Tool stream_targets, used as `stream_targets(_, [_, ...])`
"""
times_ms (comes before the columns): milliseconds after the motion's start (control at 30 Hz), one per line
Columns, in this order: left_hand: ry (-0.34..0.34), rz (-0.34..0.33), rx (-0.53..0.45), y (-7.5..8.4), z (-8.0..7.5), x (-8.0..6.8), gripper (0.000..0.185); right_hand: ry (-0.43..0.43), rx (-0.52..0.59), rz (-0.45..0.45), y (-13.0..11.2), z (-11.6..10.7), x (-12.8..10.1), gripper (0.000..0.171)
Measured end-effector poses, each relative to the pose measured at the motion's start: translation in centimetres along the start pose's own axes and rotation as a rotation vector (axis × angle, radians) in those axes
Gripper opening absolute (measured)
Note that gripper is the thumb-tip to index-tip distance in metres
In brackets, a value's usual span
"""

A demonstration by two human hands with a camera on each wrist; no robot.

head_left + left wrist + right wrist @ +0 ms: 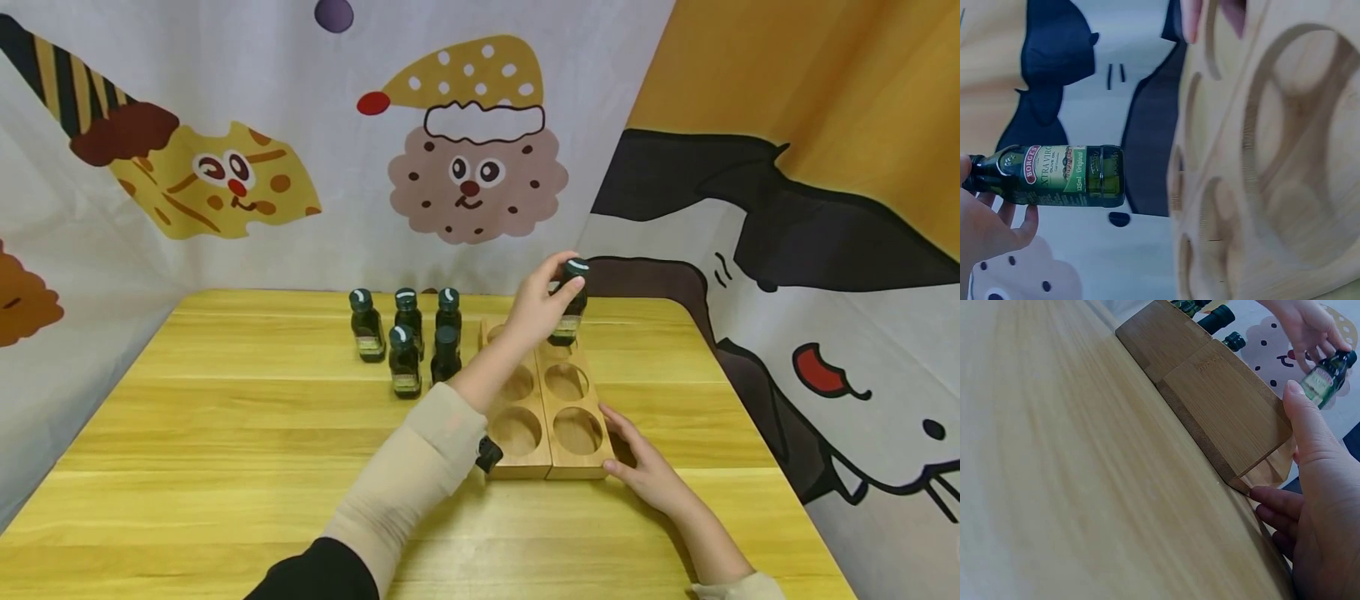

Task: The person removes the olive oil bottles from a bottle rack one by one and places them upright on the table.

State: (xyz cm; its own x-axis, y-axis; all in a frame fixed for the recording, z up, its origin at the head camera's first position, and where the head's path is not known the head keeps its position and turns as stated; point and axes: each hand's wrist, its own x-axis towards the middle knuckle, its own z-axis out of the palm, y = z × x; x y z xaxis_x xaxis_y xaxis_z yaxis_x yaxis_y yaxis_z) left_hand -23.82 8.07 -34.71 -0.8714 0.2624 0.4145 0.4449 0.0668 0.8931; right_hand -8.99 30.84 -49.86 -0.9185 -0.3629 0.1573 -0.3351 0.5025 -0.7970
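Note:
My left hand (542, 302) holds a dark green olive oil bottle (568, 321) by its cap and neck. The bottle is upright above the far end of the right-hand wooden block, one of two wooden holders (547, 471) with round holes, set side by side. In the left wrist view the bottle (1066, 176) shows a green and cream label, with its base apart from the wood. My right hand (648, 471) rests against the right side of the holder near its front corner, thumb and fingers touching the wood (1229, 412). The forearm hides part of the left block.
Several similar bottles (405, 362) stand upright on the table (247, 467), left of the holders. The nearer holes (577, 431) hold nothing. A curtain printed with cartoon figures (480, 183) hangs behind the table's far edge.

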Motion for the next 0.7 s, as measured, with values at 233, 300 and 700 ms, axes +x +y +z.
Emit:
stream_targets(233, [-0.022,0.012,-0.004,2.2,-1.4,-0.4,0.038,-0.003,-0.003,0.025,-0.1,0.0,0.0,0.076])
stream_targets(300, [-0.025,0.021,-0.006,2.8,-1.8,-0.5,0.037,-0.003,-0.002,0.026,-0.1,-0.1,-0.1,0.076])
stream_targets(700, [-0.053,0.043,-0.004,5.7,-5.0,-2.6,0.036,0.003,-0.002,0.016,0.2,0.1,0.0,0.076])
